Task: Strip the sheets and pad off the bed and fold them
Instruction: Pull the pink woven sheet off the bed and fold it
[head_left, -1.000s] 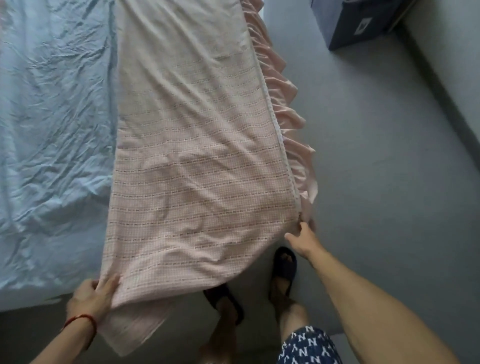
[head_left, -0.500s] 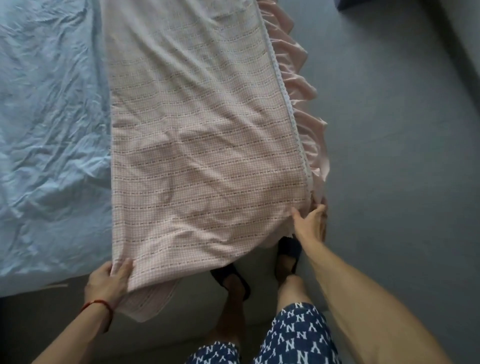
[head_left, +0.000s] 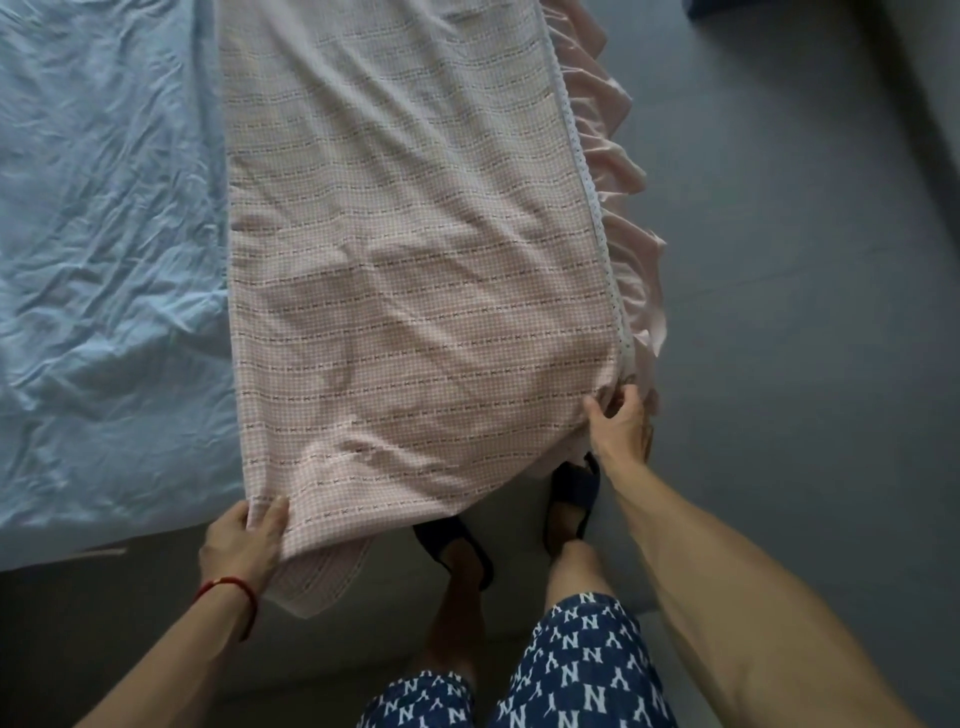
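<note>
Gripping pink sheet (head_left: 415, 270) corners: left hand (head_left: 241, 545), right hand (head_left: 618, 426).

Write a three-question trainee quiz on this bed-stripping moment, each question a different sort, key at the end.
1. True or false: both hands grip the pink checked sheet.
2. Multiple choice: the frilled edge runs along the side nearer the
A. left hand
B. right hand
C. neither hand
3. Fill in: beside the pink sheet, the bed shows a wrinkled light ____ sheet.

Key
1. True: each hand holds a near corner.
2. B.
3. Blue.
</note>
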